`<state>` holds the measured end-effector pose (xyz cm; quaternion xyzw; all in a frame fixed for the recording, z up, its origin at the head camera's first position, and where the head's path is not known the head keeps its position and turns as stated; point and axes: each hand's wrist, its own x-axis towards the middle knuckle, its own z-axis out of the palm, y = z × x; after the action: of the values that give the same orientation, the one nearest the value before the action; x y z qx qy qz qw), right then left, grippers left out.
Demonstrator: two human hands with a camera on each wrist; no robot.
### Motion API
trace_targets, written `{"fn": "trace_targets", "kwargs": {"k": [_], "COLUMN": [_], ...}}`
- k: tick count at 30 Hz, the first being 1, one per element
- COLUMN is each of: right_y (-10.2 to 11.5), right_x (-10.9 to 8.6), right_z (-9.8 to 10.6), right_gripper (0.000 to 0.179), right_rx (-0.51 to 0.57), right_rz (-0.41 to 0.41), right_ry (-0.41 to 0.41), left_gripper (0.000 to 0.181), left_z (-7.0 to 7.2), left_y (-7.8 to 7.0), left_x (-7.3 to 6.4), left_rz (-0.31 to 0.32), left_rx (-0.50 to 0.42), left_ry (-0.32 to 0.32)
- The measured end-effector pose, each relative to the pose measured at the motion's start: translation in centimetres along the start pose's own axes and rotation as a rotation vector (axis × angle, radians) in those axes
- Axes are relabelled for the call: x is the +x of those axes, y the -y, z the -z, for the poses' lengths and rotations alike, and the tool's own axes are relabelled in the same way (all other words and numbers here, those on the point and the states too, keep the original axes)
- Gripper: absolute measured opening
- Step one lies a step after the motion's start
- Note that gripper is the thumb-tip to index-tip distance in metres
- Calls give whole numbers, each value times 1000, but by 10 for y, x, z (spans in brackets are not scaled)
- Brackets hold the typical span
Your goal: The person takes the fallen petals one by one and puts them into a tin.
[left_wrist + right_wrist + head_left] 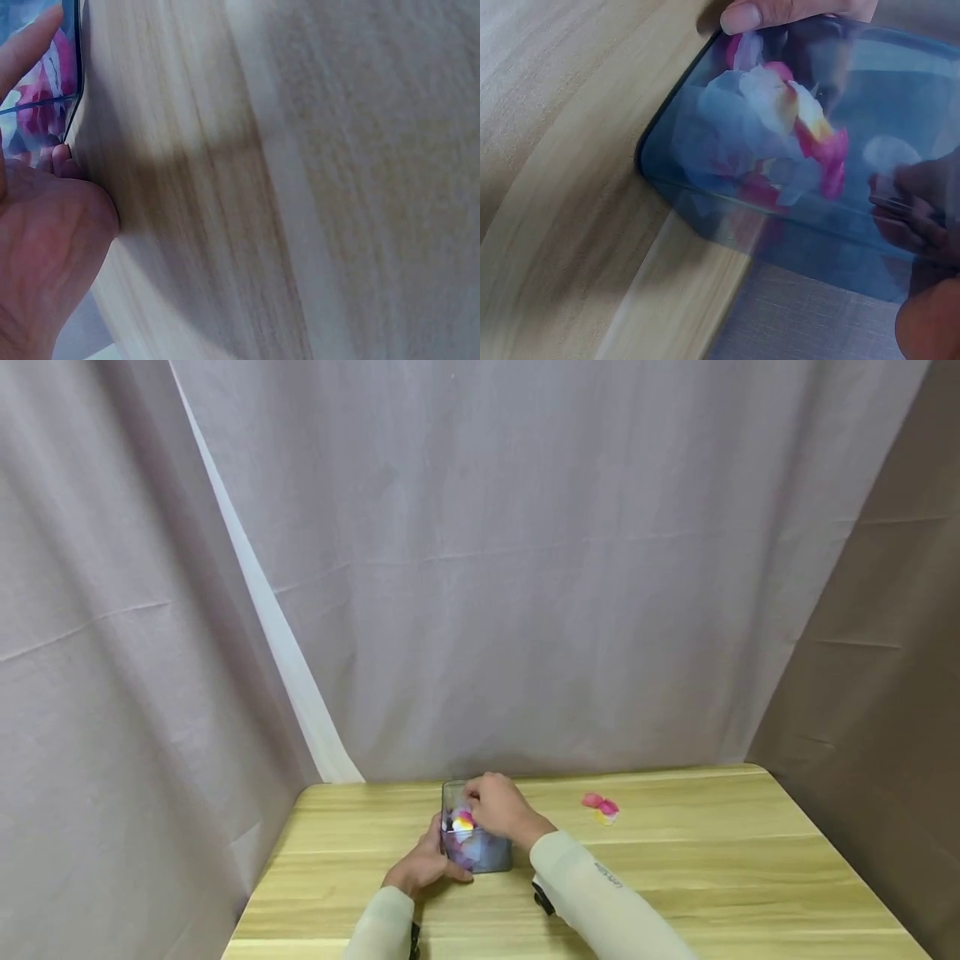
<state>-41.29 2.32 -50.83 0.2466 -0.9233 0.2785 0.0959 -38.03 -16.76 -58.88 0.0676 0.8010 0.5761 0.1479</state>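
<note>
A see-through bluish plastic box (495, 853) stands near the middle of the table, with pink, white and yellow artificial petals (769, 112) heaped at one end. My left hand (429, 865) grips the box from its left side; the thumb lies along the near wall and the other fingers reach round the far side. My right hand (495, 802) is over the box's open top, its fingers bent down inside. Through the wall in the right wrist view, a pale petal (891, 154) shows at the pinched fingertips (915, 187), blurred by the plastic.
A few pink and yellow petals (602, 807) lie on the wooden table (720, 835) to the right of the box. Grey curtains (525, 610) hang behind the table's far edge and at both sides.
</note>
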Motion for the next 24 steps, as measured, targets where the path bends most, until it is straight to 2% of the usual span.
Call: {"fn": "trace_targets", "kwargs": {"k": [6,15,24], "right_y": [-1,-1,-4], "right_x": [-1,-1,-2], "right_z": [-1,-4,-8], "right_gripper": [22,21,21], "right_rx": [-16,-20,-12], "right_rz": [-16,16,-9], "right_ry": [29,-7,2], "left_gripper": [128,128,129], "left_z": [0,1,0], "left_y": [-1,0,1], "left_x": [2,1,2], "left_rz": [6,0,10], "left_rx": [18,25,49], "left_ry": [-1,-12,-12]}}
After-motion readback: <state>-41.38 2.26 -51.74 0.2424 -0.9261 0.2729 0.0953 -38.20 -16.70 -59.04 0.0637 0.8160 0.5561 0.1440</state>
